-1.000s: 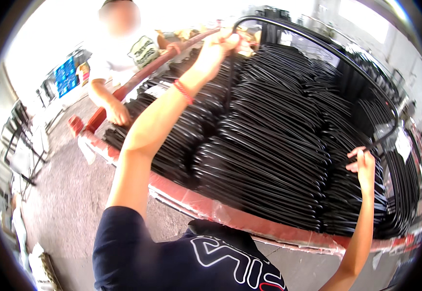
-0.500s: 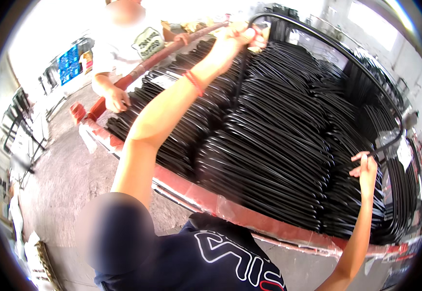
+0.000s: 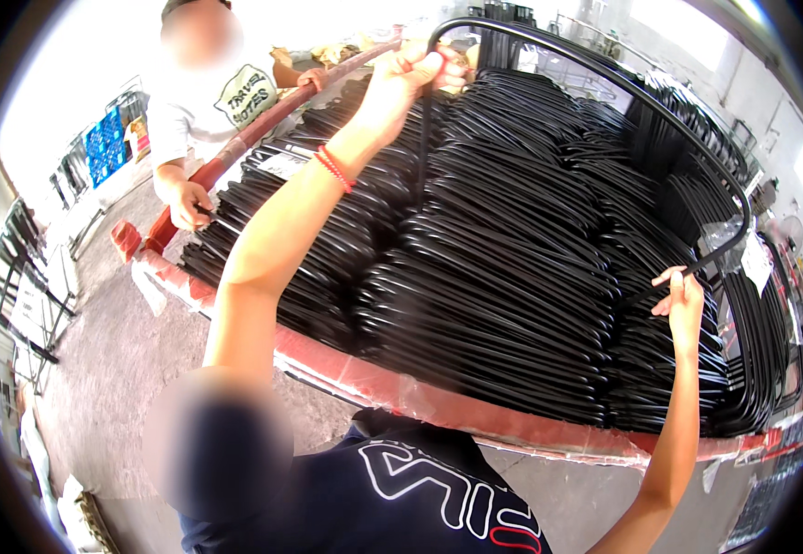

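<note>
A U-shaped black metal tube frame point(image 3: 605, 68) is held up over the stacks, its long bar slanting from upper left down to the right. My left hand point(image 3: 413, 76), with a red cord at the wrist, is closed round its far left corner. At the other end, my right hand point(image 3: 680, 300) grips the tube's bent lower right part between thumb and fingers. Beneath both hands lie dense rows of similar black bent tubes point(image 3: 512, 277), piled side by side.
A padded red rail point(image 3: 475, 406) borders the stacks on my side. At the left, a co-worker point(image 3: 203, 102) stands with one hand on another red bar point(image 3: 263, 125) and the other by the tube ends. Black frames point(image 3: 32, 277) stand along the far left floor.
My left hand and the held frame have shifted a little left. The whole view has also drifted, and the co-worker shows more fully.
</note>
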Available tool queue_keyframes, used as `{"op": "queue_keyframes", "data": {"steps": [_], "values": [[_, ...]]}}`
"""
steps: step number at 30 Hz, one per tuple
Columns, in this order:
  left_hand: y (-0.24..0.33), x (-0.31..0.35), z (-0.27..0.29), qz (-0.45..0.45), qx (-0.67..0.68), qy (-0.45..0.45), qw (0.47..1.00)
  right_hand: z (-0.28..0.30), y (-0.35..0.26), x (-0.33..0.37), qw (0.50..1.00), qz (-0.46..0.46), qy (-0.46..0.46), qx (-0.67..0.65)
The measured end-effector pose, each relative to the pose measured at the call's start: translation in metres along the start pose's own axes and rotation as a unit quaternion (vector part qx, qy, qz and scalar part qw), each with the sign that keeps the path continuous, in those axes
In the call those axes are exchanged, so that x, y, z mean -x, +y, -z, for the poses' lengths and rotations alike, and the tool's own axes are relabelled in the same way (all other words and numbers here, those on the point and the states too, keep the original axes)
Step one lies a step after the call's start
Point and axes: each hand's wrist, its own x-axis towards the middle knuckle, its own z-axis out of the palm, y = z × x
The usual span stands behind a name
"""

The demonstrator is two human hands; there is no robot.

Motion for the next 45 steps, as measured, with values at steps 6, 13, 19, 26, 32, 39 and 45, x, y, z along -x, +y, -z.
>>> {"op": "queue_keyframes", "data": {"steps": [6,13,19,26,32,39,45], "values": [[-0.007,0.01,0.01,0.022,-0.027,0.0,0.999,-0.004,-0.002,-0.001,1.0,0.003,-0.001,0.013],[-0.041,0.052,0.021,0.089,-0.088,-0.045,0.991,-0.007,-0.007,0.001,1.0,0.006,0.014,0.007],[-0.055,0.064,0.027,0.09,-0.069,-0.035,0.993,-0.007,-0.002,0.0,1.0,0.001,0.014,0.006],[-0.058,0.063,0.028,0.085,-0.079,-0.034,0.993,-0.009,0.0,0.001,1.0,0.014,0.024,0.008],[-0.057,0.064,0.028,0.085,-0.057,-0.037,0.994,-0.009,-0.002,0.001,1.0,0.016,0.021,0.006],[-0.058,0.064,0.029,0.083,-0.065,-0.038,0.994,-0.011,0.003,0.0,1.0,0.014,0.02,0.002],[-0.057,0.063,0.025,0.074,-0.038,-0.022,0.996,-0.008,0.01,0.0,0.999,0.005,0.004,-0.034]]}}
